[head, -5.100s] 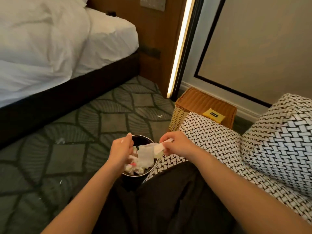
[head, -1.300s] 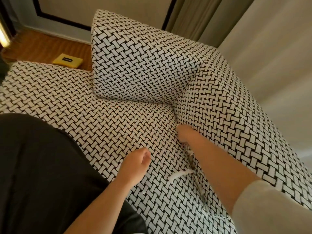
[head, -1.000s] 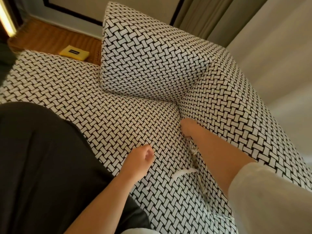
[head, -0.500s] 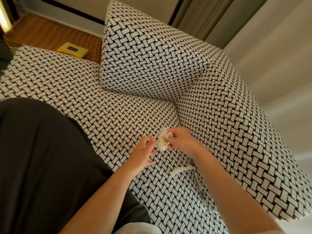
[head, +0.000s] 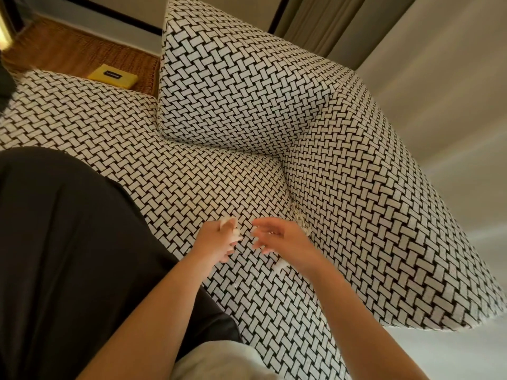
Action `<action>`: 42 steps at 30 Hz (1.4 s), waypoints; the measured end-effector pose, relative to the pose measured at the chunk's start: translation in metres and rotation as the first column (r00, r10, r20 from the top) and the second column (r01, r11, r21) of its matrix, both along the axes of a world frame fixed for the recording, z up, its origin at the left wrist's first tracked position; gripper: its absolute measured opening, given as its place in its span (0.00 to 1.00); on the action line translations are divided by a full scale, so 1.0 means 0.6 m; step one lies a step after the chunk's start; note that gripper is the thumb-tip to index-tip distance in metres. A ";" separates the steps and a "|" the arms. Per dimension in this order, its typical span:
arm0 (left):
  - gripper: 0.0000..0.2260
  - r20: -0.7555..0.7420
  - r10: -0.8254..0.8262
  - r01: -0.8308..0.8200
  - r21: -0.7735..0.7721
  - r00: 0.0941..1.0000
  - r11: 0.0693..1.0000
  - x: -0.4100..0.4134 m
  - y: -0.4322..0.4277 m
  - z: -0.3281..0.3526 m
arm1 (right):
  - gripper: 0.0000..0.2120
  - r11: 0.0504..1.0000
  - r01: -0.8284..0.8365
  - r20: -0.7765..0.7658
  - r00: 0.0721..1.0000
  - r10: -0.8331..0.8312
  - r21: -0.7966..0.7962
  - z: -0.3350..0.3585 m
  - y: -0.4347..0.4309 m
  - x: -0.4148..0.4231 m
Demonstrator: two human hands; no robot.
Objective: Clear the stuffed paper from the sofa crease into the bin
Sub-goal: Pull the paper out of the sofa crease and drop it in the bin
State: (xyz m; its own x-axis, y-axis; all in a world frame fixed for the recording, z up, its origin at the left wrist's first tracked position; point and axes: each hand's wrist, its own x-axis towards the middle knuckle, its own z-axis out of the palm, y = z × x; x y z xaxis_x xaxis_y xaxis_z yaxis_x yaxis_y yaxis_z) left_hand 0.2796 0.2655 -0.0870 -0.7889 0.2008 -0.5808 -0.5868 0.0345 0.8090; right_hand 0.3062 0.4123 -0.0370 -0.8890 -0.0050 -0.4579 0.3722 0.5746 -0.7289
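**— What does the head camera show of your hands?**

— My left hand (head: 218, 241) pinches a small wad of white paper (head: 232, 230) above the middle of the sofa seat (head: 178, 165). My right hand (head: 279, 238) is just beside it, fingers spread and loose, holding nothing.

**— And the rest of the paper?**

— More crumpled paper (head: 301, 222) is wedged in the crease (head: 288, 192) along the seat's right edge, where it meets the side cushion (head: 370, 201). That is just beyond my right hand. A white strip (head: 279, 266) lies flat on the seat near that edge, partly under my right wrist.

**— Where is the bin?**

— Not in view.

**— So which step are you on?**

— I judge I'm partway through collecting. One wad is gathered in my left hand, and the crease is not yet cleared.

**— What does the next move call for?**

— Most likely my right hand goes to the crease. The fingertips would need to push down between the cushions and pinch the paper low, because it looks thin and could tear if tugged by its top. After that comes the loose strip. Then everything has to go to the bin, which means turning away from this corner of the sofa.
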 end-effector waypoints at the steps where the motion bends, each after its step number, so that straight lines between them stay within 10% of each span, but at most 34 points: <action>1: 0.16 0.014 0.006 -0.006 -0.007 1.000 1.000 0.000 -0.001 -0.001 | 0.14 0.989 0.033 -0.030 0.999 -0.029 0.141 -0.008 0.021 0.003; 7: 0.14 0.068 -0.106 0.109 -0.036 0.992 0.993 0.010 0.000 0.007 | 0.20 0.811 0.017 0.048 0.997 -0.056 0.585 -0.056 0.093 0.045; 13: 0.12 0.057 -0.121 0.125 -0.084 0.991 0.989 0.015 -0.004 0.012 | 0.04 0.610 -0.118 0.103 0.993 0.059 0.783 -0.060 0.125 0.044; 23: 0.11 0.031 -0.140 0.142 -0.075 0.990 0.987 0.019 -0.009 0.004 | 0.17 0.205 -0.627 0.537 0.762 0.363 0.751 -0.025 0.140 -0.002; 29: 0.11 0.058 -0.142 0.148 -0.096 0.988 0.984 0.018 -0.008 0.006 | 0.13 -0.283 -0.667 0.697 0.504 0.510 0.689 -0.036 0.152 -0.018; 37: 0.11 0.071 -0.138 0.145 -0.096 0.988 0.985 0.020 -0.008 0.017 | 0.21 -0.270 -0.757 0.771 0.443 0.458 0.595 -0.047 0.159 -0.003; 42: 0.11 0.070 -0.145 0.151 -0.099 0.987 0.984 0.022 -0.013 0.022 | 0.06 -0.194 -0.706 0.702 0.555 0.446 0.681 -0.061 0.151 0.016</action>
State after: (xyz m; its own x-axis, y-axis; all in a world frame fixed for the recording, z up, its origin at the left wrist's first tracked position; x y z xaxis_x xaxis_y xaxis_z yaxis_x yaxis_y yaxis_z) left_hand 0.2930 0.2580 -0.0739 -0.7168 0.2491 -0.6512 -0.6177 0.2063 0.7588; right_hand 0.3155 0.5030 -0.0735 -0.6914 0.0040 -0.7224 -0.5201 0.6913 0.5016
